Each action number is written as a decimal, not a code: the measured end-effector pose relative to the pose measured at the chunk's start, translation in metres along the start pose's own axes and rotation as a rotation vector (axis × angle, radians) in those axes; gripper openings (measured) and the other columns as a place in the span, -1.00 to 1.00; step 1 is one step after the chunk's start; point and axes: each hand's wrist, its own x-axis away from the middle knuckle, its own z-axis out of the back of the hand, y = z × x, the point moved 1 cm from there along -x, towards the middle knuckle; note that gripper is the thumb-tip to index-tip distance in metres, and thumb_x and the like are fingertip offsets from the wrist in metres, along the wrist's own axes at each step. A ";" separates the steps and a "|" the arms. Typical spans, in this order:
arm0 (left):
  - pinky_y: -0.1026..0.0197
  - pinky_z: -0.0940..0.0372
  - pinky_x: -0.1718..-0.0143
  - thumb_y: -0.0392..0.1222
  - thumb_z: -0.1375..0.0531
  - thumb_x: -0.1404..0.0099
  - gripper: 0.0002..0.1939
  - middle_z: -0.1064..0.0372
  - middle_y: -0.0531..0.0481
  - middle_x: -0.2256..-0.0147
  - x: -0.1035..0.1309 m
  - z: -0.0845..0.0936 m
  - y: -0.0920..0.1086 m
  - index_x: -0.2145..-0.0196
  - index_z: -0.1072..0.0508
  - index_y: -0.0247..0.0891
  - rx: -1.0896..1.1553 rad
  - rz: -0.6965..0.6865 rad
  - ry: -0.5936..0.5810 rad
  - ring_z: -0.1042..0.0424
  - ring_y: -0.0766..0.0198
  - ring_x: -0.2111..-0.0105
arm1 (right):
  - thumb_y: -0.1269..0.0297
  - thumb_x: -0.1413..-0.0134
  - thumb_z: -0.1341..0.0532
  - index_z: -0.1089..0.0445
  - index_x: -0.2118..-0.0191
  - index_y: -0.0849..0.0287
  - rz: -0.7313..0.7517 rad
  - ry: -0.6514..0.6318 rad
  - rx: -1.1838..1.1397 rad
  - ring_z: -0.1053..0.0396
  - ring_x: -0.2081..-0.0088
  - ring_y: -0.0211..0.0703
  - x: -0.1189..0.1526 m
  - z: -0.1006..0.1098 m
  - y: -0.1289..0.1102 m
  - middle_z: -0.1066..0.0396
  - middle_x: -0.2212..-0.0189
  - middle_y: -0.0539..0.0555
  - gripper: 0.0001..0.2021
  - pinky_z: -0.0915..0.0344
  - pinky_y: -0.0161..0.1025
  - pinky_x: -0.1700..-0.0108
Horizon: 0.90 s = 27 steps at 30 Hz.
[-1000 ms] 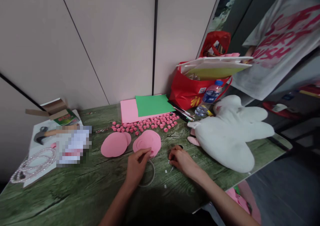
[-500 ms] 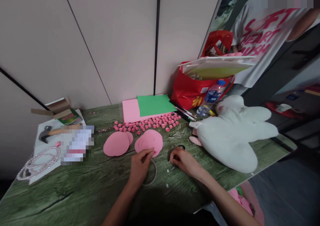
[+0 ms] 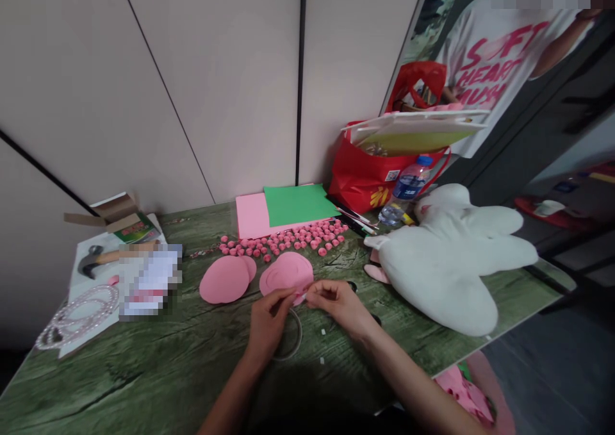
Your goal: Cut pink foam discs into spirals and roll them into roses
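Note:
My left hand [image 3: 268, 320] is closed in a pinch on a small pink paper piece [image 3: 298, 295], just in front of the right-hand pile of pink paper discs [image 3: 291, 270]. Meeting it fingertip to fingertip, my right hand [image 3: 342, 303] is pinched too; a tiny whitish bit shows there, too small to name. A roll of tape [image 3: 300, 337] lies flat, partly under my left hand. Beside my right hand, black scissors handles [image 3: 352, 286] peek out. Small white scraps [image 3: 323, 332] dot the table. Another pile of pink discs [image 3: 223, 280] lies to the left.
Several pink paper rolls [image 3: 288, 235] line up before green paper [image 3: 300, 204]. A white plush toy [image 3: 446, 268], bottle [image 3: 407, 190] and red bag [image 3: 353, 172] stand right. A hammer [image 3: 96, 263] and bead strings [image 3: 72, 320] lie left. A person [image 3: 504, 57] stands behind.
My right hand has moved left and up from beside the scissors to meet my left fingertips. My left hand stays nearly in place.

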 end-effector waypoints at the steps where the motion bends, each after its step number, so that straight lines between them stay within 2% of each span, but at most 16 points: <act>1: 0.23 -0.35 0.32 -0.25 -0.20 -0.07 -0.87 -0.54 -0.01 0.42 0.000 0.000 0.001 0.40 -0.55 -0.25 0.003 -0.010 -0.002 -0.48 0.22 0.41 | 0.10 0.26 -0.31 -0.39 0.53 0.24 -0.012 0.009 -0.033 -0.24 0.50 -0.30 0.000 -0.001 0.001 -0.33 0.58 -0.03 -0.72 -0.17 -0.33 0.36; 8: 0.28 -0.35 0.34 -0.25 -0.21 -0.07 -0.88 -0.53 0.01 0.42 0.001 0.003 0.006 0.42 -0.55 -0.24 0.030 -0.043 0.000 -0.48 0.24 0.42 | 0.16 0.31 -0.34 -0.43 0.54 0.24 -0.046 0.049 -0.130 -0.29 0.50 -0.31 -0.001 -0.002 0.001 -0.39 0.58 -0.02 -0.77 -0.20 -0.32 0.34; 27: 0.24 -0.37 0.31 -0.24 -0.20 -0.09 -0.87 -0.53 -0.01 0.40 0.003 0.005 0.010 0.41 -0.55 -0.22 0.037 -0.101 0.008 -0.49 0.21 0.38 | 0.18 0.36 -0.36 -0.43 0.55 0.24 -0.005 0.080 -0.075 -0.29 0.51 -0.31 0.000 -0.005 -0.010 -0.40 0.58 -0.03 -0.77 -0.23 -0.32 0.36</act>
